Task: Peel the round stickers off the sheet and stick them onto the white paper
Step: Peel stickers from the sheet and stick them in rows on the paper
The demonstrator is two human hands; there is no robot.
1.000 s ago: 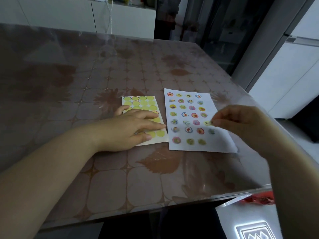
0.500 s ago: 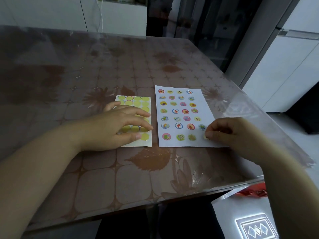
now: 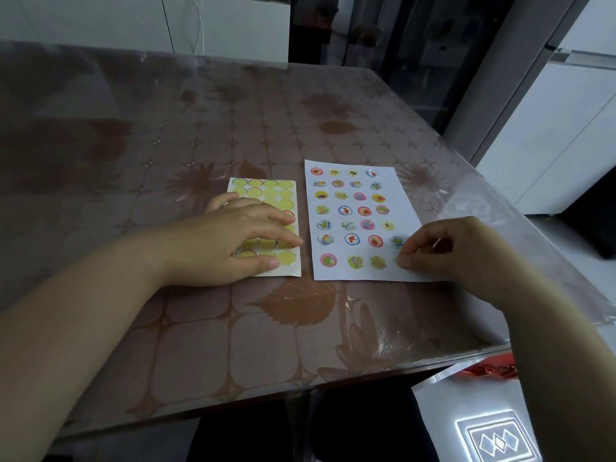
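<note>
The sticker sheet (image 3: 286,190), yellow circles on white backing, lies left of the white paper (image 3: 405,201). My left hand (image 3: 230,241) rests flat on the sheet with straight fingers and covers most of it. The white paper carries several rows of round picture stickers (image 3: 345,211). My right hand (image 3: 446,248) sits at the paper's lower right corner with curled fingers. Its thumb tip presses a round sticker onto the right end of the bottom row, and the sticker is hidden under the thumb.
The table (image 3: 200,345) has a brown leaf-pattern cover under clear plastic, and its front edge runs just below my forearms. A red item (image 3: 490,370) lies below the table's front right corner. White cabinets (image 3: 566,128) stand to the right.
My right hand moved the pinched sticker from mid-right of the paper down to the bottom row and pressed it there. My left hand stayed on the sheet.
</note>
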